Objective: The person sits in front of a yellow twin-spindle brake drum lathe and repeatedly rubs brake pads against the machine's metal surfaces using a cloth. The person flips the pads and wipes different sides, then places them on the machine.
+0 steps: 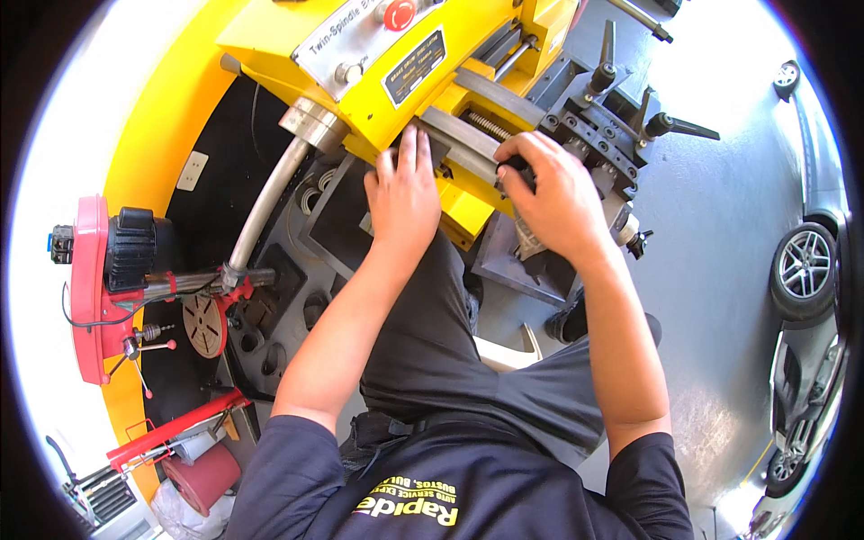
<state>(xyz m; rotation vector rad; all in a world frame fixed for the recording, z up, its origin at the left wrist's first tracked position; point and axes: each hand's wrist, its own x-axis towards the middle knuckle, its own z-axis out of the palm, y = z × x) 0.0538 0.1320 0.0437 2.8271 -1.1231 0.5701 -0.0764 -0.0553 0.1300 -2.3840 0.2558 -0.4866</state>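
Observation:
A yellow lathe (378, 126) with a red push button (400, 14) stands in front of me. My left hand (402, 202) lies with fingers stretched out against the near edge of its grey metal slideway (459, 135). To the right, my right hand (560, 193) is curled at the same slideway, thumb and fingers closed around something small and dark that they mostly hide. Beyond that hand sits the tool carriage (585, 126), with black clamping levers (606, 67). A lead screw (486, 123) shows between the rails.
On the left are a steel shaft (270, 202) with a round hub and a red drill press (90, 288). Metal rings (315, 189) lie below the lathe. A yellow tray edge (463, 211) is near my knees. Parked cars (805, 270) line the right side of the grey floor (702, 270).

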